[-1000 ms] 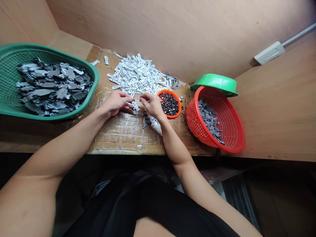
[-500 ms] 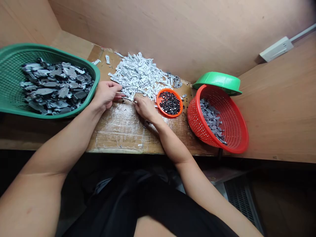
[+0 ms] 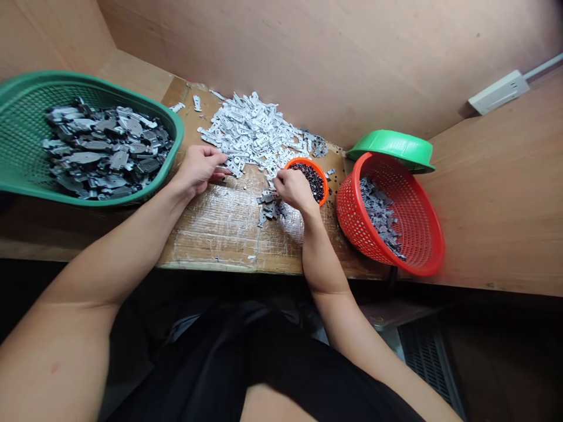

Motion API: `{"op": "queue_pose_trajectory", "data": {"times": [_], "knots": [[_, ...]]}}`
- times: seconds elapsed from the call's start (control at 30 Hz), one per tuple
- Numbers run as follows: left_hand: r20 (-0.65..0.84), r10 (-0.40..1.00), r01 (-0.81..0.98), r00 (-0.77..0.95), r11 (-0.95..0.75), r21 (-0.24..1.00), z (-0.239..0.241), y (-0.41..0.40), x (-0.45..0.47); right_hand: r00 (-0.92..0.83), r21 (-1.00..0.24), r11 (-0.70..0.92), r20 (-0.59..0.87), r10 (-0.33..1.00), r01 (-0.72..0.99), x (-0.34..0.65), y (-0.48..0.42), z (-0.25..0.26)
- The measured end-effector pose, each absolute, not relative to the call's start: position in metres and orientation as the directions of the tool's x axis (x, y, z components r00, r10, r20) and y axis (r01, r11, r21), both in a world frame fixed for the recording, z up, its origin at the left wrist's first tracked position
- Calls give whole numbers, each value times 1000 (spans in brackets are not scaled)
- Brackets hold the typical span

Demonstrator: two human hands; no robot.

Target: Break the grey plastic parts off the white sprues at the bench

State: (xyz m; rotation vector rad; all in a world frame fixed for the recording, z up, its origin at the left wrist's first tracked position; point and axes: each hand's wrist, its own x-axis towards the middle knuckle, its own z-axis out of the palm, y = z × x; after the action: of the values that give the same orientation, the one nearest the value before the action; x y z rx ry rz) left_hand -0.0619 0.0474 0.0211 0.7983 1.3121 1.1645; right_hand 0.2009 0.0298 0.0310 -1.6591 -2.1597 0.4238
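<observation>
My left hand (image 3: 199, 169) is at the near left edge of a heap of flat silver metal parts (image 3: 253, 126). Its thumb and fingers close on a silver metal part, mostly hidden by the fingertips. My right hand (image 3: 295, 189) hovers at the left side of a small orange dish (image 3: 326, 189) full of tiny dark pieces (image 3: 313, 180), covering part of it. The right fingers are curled together, and whatever they may hold is hidden. Just under that hand lies a small pile of grey metal parts (image 3: 269, 208) on the bench.
On the left stands a green basket (image 3: 178, 140) heaped with dark and silver metal assemblies (image 3: 105, 153). A tilted red basket (image 3: 433, 234) holding small grey parts (image 3: 380, 214) is at right, with a green basin (image 3: 391, 143) behind. Wooden panels (image 3: 308, 64) enclose the bench.
My right hand has moved right, from the near edge of the silver heap to the orange dish, uncovering the small grey pile. My left hand stays at the heap's edge.
</observation>
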Motion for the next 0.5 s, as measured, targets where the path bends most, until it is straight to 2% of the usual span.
{"op": "queue_pose_trajectory", "data": {"times": [0.1, 0.17, 0.27, 0.5], "knots": [[-281, 954, -171, -106, 261, 950, 17, 46, -59, -196, -855, 113, 14, 981, 505, 184, 26, 33], [-272, 957, -163, -103, 254, 953, 15, 45, -56, -207, -962, -31, -89, 974, 271, 166, 25, 29], [-267, 959, -157, -93, 251, 955, 13, 43, -53, -178, -981, -139, -162, 971, 135, 144, 24, 19], [-266, 959, -158, -98, 249, 955, 15, 40, -50, -98, -976, -188, -199, 975, 108, 129, 20, 12]]}}
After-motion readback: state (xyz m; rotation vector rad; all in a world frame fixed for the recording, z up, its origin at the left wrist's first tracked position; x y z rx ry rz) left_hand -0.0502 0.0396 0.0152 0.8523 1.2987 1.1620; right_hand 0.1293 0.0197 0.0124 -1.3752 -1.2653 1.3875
